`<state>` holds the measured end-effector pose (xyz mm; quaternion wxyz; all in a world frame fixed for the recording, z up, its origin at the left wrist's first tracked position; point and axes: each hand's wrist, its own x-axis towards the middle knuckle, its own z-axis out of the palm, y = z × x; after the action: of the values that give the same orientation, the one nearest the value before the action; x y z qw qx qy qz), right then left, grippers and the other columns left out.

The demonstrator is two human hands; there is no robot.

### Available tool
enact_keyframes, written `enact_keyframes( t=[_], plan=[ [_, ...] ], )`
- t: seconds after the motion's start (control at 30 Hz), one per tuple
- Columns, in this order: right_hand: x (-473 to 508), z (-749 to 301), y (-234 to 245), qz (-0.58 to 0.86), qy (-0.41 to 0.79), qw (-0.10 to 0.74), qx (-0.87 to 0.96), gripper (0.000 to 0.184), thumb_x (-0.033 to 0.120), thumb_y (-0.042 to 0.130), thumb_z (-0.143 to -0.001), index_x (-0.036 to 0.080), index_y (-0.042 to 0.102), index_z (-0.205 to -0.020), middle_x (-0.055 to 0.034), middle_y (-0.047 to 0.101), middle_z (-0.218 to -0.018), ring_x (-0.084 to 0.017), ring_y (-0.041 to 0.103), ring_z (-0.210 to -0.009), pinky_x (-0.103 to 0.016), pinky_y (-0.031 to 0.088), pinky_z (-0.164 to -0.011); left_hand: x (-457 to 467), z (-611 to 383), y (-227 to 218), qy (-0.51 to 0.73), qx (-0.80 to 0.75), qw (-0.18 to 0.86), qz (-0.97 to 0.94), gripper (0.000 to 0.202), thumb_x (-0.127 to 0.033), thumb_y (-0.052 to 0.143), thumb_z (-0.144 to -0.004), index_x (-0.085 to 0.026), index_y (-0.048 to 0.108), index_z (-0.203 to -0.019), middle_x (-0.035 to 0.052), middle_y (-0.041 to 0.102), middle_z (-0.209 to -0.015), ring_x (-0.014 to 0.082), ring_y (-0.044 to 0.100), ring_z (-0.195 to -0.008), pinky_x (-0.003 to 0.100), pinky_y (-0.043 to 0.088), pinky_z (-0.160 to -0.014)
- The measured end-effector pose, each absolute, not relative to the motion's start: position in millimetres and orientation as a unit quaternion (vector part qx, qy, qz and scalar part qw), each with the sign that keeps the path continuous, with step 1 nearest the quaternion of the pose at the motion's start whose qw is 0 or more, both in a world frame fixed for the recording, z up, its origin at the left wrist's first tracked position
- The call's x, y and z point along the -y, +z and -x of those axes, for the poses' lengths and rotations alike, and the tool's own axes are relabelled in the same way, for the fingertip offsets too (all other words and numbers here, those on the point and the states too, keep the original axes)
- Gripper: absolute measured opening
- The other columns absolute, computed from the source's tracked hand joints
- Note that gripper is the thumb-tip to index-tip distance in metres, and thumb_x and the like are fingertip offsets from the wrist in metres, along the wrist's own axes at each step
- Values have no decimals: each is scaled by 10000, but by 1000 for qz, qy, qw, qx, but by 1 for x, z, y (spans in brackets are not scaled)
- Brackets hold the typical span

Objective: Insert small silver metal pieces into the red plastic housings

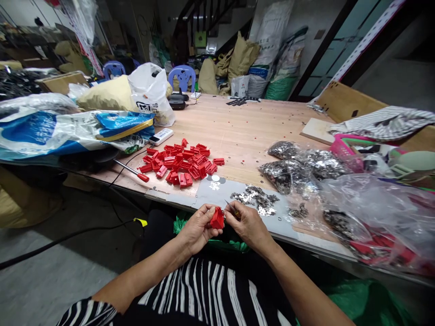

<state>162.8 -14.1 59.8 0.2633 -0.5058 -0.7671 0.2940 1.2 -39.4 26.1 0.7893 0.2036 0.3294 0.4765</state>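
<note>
My left hand point(199, 228) is closed on a red plastic housing point(217, 218), held just off the table's near edge with its open side facing up. My right hand point(249, 225) pinches a small pointed tool with a yellowish handle point(237, 213), its thin metal shaft pointing up and away from the housing. The right fingertips meet the housing's right side; whether they also hold a small part is hidden. Beyond my hands lies a pile of red plastic housings point(181, 163). Small metal pieces point(256, 199) are spread on a grey sheet point(204, 192) close to my right hand.
Plastic bags of metal pieces point(288, 174) lie on the right, beside a pink basket point(345, 149). A red-handled screwdriver point(142, 177) juts over the left table edge. Large plastic sacks point(44, 129) cover the left end. Green bag material point(229, 245) hangs below my hands.
</note>
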Motion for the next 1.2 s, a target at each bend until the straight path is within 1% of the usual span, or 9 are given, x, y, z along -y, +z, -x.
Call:
enact_keyframes(
  t=[0.33, 0.47, 0.6, 0.73, 0.83, 0.93, 1.03, 1.1, 1.2],
  plan=[
    [15, -167, 64, 500, 296, 226, 781, 144, 268, 506, -848, 208, 511, -718, 13, 581, -652, -130, 513, -586, -244, 354, -546, 41, 0, 24, 450, -299, 824, -171, 228, -327, 637, -823, -151, 530, -922, 42, 641, -728, 61, 598, -507, 93, 458, -451],
    [10, -172, 61, 473, 368, 224, 769, 126, 289, 525, -844, 203, 521, -751, 17, 581, -707, -124, 505, -617, -241, 366, -557, 42, 0, 24, 444, -301, 826, -175, 230, -327, 656, -808, -153, 539, -904, 24, 626, -721, 61, 597, -490, 102, 461, -438],
    [1, -178, 58, 454, 453, 249, 726, 132, 314, 564, -819, 189, 541, -788, 4, 578, -776, -127, 504, -680, -241, 393, -590, 42, -1, 25, 441, -311, 823, -177, 240, -333, 661, -803, -156, 542, -915, 21, 622, -706, 76, 614, -514, 107, 460, -439],
    [-2, -179, 54, 451, 474, 251, 713, 148, 317, 589, -800, 189, 520, -774, 13, 551, -759, -122, 479, -667, -240, 390, -592, 42, -2, 23, 442, -307, 820, -197, 273, -351, 661, -800, -158, 544, -952, 29, 634, -718, 82, 622, -526, 116, 470, -452],
    [-1, -178, 51, 434, 493, 241, 714, 169, 298, 614, -781, 193, 486, -750, 27, 514, -729, -117, 451, -668, -234, 387, -598, 42, 0, 20, 424, -309, 821, -224, 272, -356, 648, -809, -155, 548, -961, 28, 641, -714, 72, 605, -473, 116, 456, -427],
    [0, -177, 47, 418, 516, 231, 711, 194, 301, 626, -770, 194, 467, -740, 36, 478, -707, -112, 421, -653, -229, 377, -587, 40, 2, 17, 384, -313, 831, -252, 252, -365, 637, -813, -156, 550, -924, 25, 643, -679, 75, 589, -413, 115, 421, -377],
    [-1, -177, 44, 419, 517, 242, 706, 221, 321, 628, -769, 198, 450, -725, 38, 466, -703, -113, 418, -646, -227, 371, -572, 34, 4, 17, 372, -319, 832, -259, 239, -357, 651, -802, -156, 559, -892, 20, 641, -662, 75, 586, -414, 116, 413, -378],
    [-2, -177, 41, 427, 510, 263, 699, 231, 337, 624, -777, 200, 444, -732, 39, 461, -708, -114, 427, -653, -229, 377, -579, 29, 4, 20, 370, -330, 827, -266, 257, -369, 641, -806, -148, 578, -922, 36, 651, -665, 81, 594, -444, 123, 419, -401],
    [-4, -179, 38, 448, 504, 294, 677, 230, 368, 612, -790, 203, 452, -771, 34, 474, -730, -119, 451, -670, -237, 390, -599, 25, 6, 28, 397, -363, 785, -307, 380, -444, 582, -830, -139, 604, -1056, 68, 673, -742, 113, 618, -512, 177, 459, -460]
  ],
)
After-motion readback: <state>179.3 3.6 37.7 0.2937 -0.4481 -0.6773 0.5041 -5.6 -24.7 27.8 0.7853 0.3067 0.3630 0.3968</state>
